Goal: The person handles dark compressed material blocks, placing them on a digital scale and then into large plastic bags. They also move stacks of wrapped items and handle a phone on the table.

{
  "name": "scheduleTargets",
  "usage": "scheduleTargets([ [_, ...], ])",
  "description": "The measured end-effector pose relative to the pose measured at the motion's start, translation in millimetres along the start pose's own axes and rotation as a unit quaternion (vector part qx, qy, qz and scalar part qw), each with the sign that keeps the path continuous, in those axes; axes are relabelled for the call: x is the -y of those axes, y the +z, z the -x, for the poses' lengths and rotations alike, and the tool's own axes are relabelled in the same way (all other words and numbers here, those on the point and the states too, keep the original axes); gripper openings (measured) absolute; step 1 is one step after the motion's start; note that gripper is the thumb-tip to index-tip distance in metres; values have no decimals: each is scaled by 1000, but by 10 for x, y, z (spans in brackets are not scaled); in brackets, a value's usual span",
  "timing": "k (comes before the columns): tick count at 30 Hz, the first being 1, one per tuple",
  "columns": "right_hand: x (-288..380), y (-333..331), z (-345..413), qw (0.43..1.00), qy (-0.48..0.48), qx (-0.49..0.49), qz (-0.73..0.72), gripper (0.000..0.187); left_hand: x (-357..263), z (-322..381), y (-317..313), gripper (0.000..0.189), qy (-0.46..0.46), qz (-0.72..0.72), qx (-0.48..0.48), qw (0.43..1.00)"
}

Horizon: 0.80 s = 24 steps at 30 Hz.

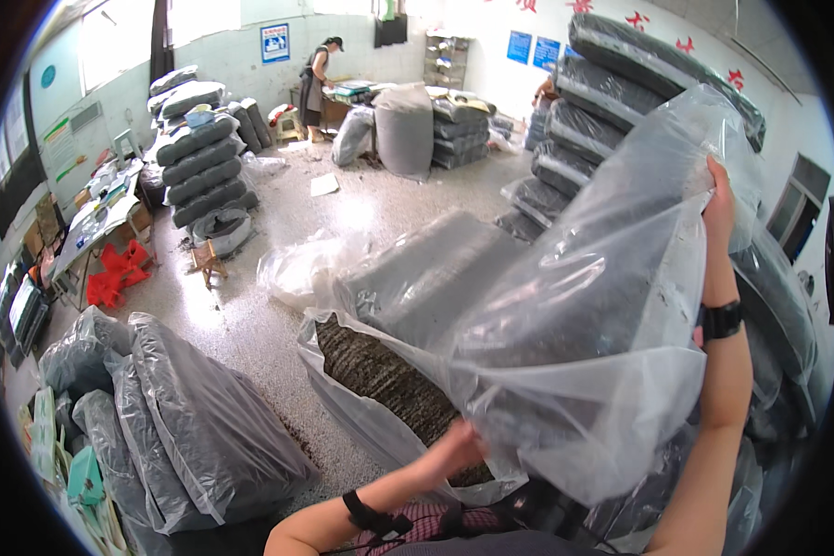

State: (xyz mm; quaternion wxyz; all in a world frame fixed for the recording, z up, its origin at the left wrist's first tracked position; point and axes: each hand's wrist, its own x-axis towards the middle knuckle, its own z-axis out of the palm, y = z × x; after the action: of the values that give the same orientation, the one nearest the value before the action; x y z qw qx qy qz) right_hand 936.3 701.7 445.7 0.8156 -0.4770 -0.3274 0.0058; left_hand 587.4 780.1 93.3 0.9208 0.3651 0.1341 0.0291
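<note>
Before me lies a large clear plastic bag (563,299) with its mouth spread wide. Inside it shows a block of dark brown layered material (382,375), its many thin edges facing the opening. My right hand (719,201) is raised high at the right and grips the bag's plastic, pulling it up into a tall sheet. Low down at the mouth is my left hand (462,448), blurred, by the block's near end; its fingers are partly hidden by film, so I cannot tell whether it grips anything. A grey wrapped block (431,271) lies just beyond.
Wrapped bundles (215,431) stand on the floor at my left. A tall stack of wrapped bundles (584,132) rises at right. Further off are another bundle stack (201,160), a small wooden stool (207,263), red cloth (118,274), a cluttered table (101,226) and a person (314,87) at a desk.
</note>
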Motion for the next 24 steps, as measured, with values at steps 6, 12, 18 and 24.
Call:
scheduleTargets([
  [6, -1396, -52, -24, 995, 50, -27, -83, 24, -832, -147, -713, 59, 232, -19, -200, 952],
  [12, -3647, -1210, 964, 869, 291, 81, 391, 35, -180, 435, -1048, 43, 85, -97, -282, 951],
  [18, -3734, -2096, 2198, 828, 393, 231, 327, 29, 394, 683, -1221, 40, 19, -140, -320, 937],
  [24, -3358, -2605, 3140, 757, 411, 320, 394, 23, 934, 756, -1389, 46, -20, -217, -411, 885],
])
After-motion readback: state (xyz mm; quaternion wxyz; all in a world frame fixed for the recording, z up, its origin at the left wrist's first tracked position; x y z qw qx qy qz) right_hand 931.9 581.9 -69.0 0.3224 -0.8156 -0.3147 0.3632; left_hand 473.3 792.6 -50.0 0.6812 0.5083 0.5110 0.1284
